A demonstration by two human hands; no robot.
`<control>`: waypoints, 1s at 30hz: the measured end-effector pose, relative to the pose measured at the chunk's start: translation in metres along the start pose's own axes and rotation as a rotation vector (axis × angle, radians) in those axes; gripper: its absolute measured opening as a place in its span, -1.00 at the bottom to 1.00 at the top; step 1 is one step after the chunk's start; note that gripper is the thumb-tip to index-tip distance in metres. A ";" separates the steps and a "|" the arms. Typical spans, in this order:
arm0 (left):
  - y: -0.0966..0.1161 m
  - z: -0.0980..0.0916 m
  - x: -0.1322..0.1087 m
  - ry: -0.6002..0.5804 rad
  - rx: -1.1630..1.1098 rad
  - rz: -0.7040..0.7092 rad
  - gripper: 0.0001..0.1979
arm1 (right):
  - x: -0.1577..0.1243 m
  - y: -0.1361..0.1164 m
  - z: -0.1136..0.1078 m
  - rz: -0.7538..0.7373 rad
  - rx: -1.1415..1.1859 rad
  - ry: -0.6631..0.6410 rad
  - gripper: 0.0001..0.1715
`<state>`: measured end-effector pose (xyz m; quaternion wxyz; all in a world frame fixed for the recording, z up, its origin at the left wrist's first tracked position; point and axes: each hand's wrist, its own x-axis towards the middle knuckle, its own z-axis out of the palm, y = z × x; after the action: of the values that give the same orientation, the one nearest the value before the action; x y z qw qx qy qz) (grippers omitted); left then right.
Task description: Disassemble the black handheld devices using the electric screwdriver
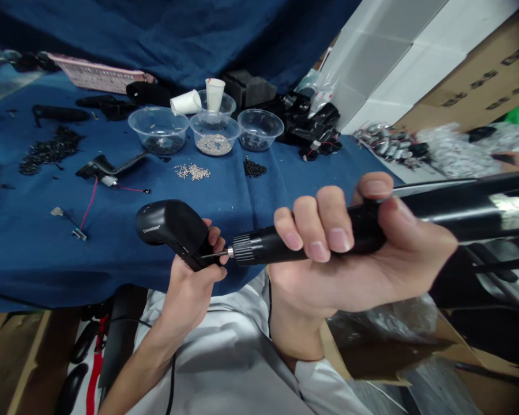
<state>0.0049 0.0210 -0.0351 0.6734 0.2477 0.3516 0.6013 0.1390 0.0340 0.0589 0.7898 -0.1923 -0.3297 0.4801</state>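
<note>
My left hand [199, 271] is wrapped round the grip of a black plastic device [173, 227], shaped like a small hair dryer or massager, with pale lettering on its head. In my right hand [341, 253] is a black electric screwdriver [263, 245], held almost level. Its thin bit [216, 254] points left and meets the device's grip; the exact contact spot is too small to make out. Beyond my hands lie a heap of small silver screws [193, 172] and a heap of black screws [254, 168] on the blue cloth [155, 187].
Clear plastic bowls [159, 129] with small parts stand behind the heaps, near paper cups [215, 95]. An opened black housing [108, 170] with red wires lies left. A pink basket [97, 75] is at the back. Black parts [303, 118] and bundled motors [389, 144] lie right.
</note>
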 end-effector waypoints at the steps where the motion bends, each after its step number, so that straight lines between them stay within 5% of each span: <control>1: 0.000 0.000 0.000 0.000 0.003 0.001 -0.34 | 0.001 0.001 0.000 -0.002 0.006 -0.001 -0.78; 16: 0.005 0.008 -0.003 0.034 0.007 -0.144 -0.31 | -0.004 0.003 0.007 -0.025 -0.040 -0.091 -0.79; 22: 0.007 0.002 0.001 -0.043 0.014 -0.213 -0.72 | -0.005 0.001 0.024 0.033 -0.175 -0.108 -0.67; 30: 0.010 -0.002 0.005 -0.114 -0.002 -0.235 -0.69 | 0.002 0.034 0.025 -0.136 -0.036 -0.198 -0.78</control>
<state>-0.0028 0.0276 -0.0295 0.7584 0.2380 0.3387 0.5034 0.1005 0.0516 0.0558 0.7806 -0.1355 -0.4269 0.4360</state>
